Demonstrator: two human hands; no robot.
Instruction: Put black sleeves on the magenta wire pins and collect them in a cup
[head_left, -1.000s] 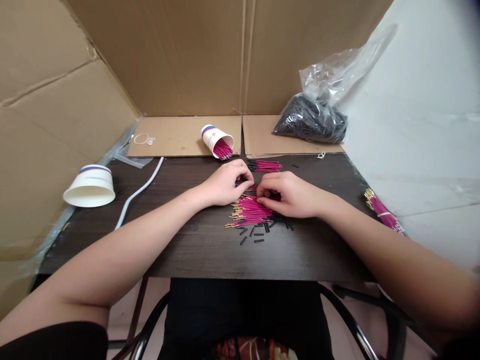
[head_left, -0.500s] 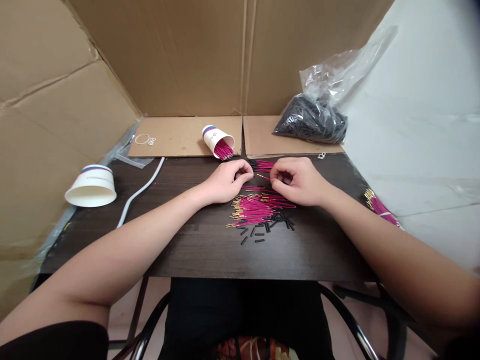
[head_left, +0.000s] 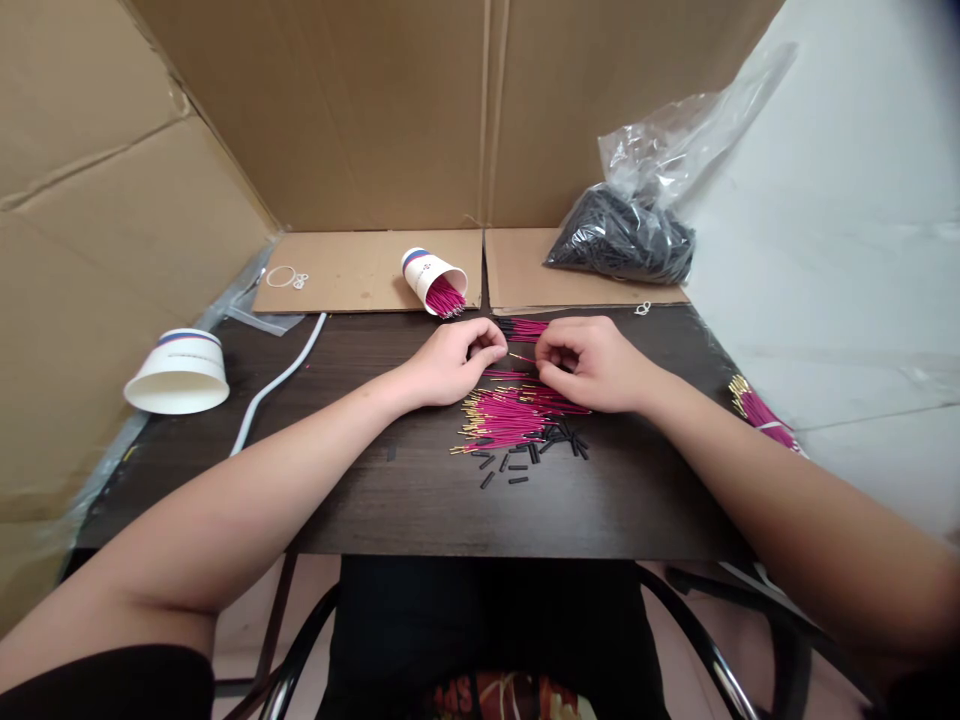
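Note:
My right hand (head_left: 592,362) pinches a thin magenta wire (head_left: 524,358) whose gold tip points left. Facing it, my left hand (head_left: 466,358) has thumb and forefinger pressed together close to that tip; whatever they hold is too small to make out. Below both hands lies a pile of magenta wires (head_left: 501,418) with gold ends. Short black sleeves (head_left: 517,480) are scattered along the near side of this pile. Just beyond the fingers, magenta wires with black ends (head_left: 529,330) lie in a row, partly hidden by my right hand.
A tipped paper cup (head_left: 418,272) with magenta wires lies at the back, another paper cup (head_left: 176,385) at left. A clear bag of black pieces (head_left: 626,235) rests back right. A tied wire bundle (head_left: 763,415) lies far right. A white cable (head_left: 279,382) crosses the left side.
My right hand has shifted slightly left, bringing the wire's gold tip a little closer to my left fingertips. My left hand has hardly moved.

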